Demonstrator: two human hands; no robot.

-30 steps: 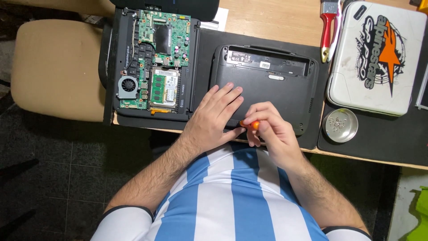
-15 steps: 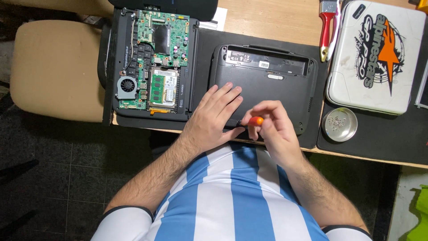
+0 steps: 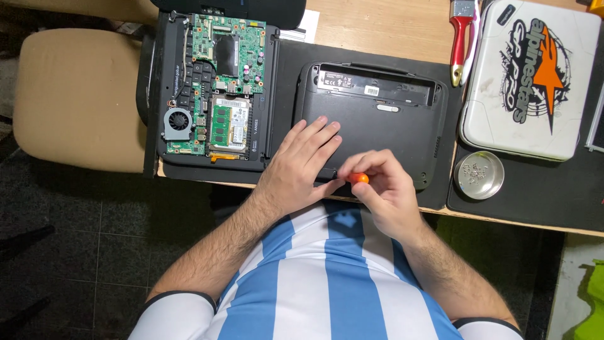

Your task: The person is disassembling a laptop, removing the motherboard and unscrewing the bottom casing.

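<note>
— Where is the small screwdriver (image 3: 358, 178) right now?

— In the right hand (image 3: 385, 189). The fingers are pinched together around it, and only its orange cap shows between the fingertips. The shaft is hidden, so its long axis looks close to vertical, pointing down into the near edge of the closed black laptop (image 3: 377, 126), though I cannot tell how far it tilts.

— And the left hand (image 3: 302, 165)?

— It lies flat on the laptop's underside, fingers spread and apart, gripping nothing. It presses the case at about 9 o'clock from the orange cap, with the nearest fingertip just beside the right hand's thumb, close to touching.

— Which hand is nearer the spot being worked?

— The right; it sits directly on it, at the 6 o'clock edge of the laptop case, near the middle of that edge. The left hand only steadies the case from the side.

— What lies around them?

— The battery bay of the laptop runs along its 12 o'clock edge. A second opened laptop with its green circuit board (image 3: 217, 82) bare lies at 10 o'clock from the hands. A round metal dish (image 3: 479, 175) holding small screws sits at 3 o'clock from the right hand, well apart. A white tin case (image 3: 531, 79) lies at 2 o'clock, and a red-handled brush (image 3: 460, 38) at 1 o'clock.
</note>
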